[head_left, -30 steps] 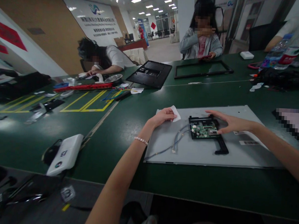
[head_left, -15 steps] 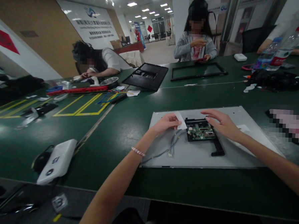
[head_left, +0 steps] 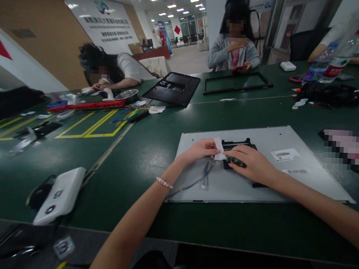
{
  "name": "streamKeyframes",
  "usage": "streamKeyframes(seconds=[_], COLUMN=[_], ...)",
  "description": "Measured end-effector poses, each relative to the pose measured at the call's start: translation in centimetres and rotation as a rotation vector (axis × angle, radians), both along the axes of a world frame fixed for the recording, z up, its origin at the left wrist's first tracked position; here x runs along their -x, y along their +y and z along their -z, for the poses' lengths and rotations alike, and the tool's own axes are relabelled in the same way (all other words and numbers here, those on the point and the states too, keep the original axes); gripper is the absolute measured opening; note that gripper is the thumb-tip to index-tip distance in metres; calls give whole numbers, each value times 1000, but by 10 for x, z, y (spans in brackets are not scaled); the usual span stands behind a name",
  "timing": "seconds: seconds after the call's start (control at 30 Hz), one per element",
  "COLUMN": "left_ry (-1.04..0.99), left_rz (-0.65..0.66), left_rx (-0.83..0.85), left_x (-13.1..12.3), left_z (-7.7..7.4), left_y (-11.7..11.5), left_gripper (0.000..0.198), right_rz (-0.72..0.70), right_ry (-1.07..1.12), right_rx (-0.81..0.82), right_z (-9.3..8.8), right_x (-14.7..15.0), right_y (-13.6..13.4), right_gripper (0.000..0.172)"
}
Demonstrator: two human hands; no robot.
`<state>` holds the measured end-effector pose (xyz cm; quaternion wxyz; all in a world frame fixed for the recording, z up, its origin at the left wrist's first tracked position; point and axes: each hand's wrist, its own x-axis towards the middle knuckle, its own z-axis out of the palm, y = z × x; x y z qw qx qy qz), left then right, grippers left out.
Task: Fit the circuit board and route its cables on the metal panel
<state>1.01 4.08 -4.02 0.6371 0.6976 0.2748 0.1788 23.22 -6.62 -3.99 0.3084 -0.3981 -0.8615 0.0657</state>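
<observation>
A flat grey metal display panel [head_left: 239,190] lies on the green table in front of me. My left hand [head_left: 201,149] pinches a small white paper piece [head_left: 219,146] over the panel's middle. The fingertips of my right hand [head_left: 252,162] reach that paper's lower right edge, the fingers closed over a green circuit board [head_left: 236,160]; what exactly they grip I cannot make out. The board sits at a black plastic bracket [head_left: 247,143], mostly covered by my right hand. Thin grey cables [head_left: 206,174] run from near the paper down to the panel's left edge.
A black frame [head_left: 237,91] and a black back cover [head_left: 173,89] lie farther back. A phone [head_left: 347,149] is at right, near bottles [head_left: 336,64]. A white power bank [head_left: 60,196] rests at left. Another person [head_left: 235,45] sits across the table.
My right hand has moved left and down onto the circuit board, reaching the paper. The labels on the panel's right are now uncovered. My left hand keeps the paper.
</observation>
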Motion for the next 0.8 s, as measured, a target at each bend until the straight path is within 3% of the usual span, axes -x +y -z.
streamKeyframes(seconds=[0.37, 0.6, 0.8], left_ry=[-21, -21, -58], left_rz=[45, 74, -30], left_rx=[33, 23, 43], left_x=[-1, 2, 8], left_z=[3, 1, -2], left_y=[0, 0, 3], left_gripper=[21, 22, 18], right_rz=[-19, -67, -36], right_ry=[12, 63, 150], right_rx=[-67, -62, -55], right_z=[-1, -2, -4], right_x=[12, 11, 5], right_y=[-1, -2, -6], right_gripper=[15, 14, 16])
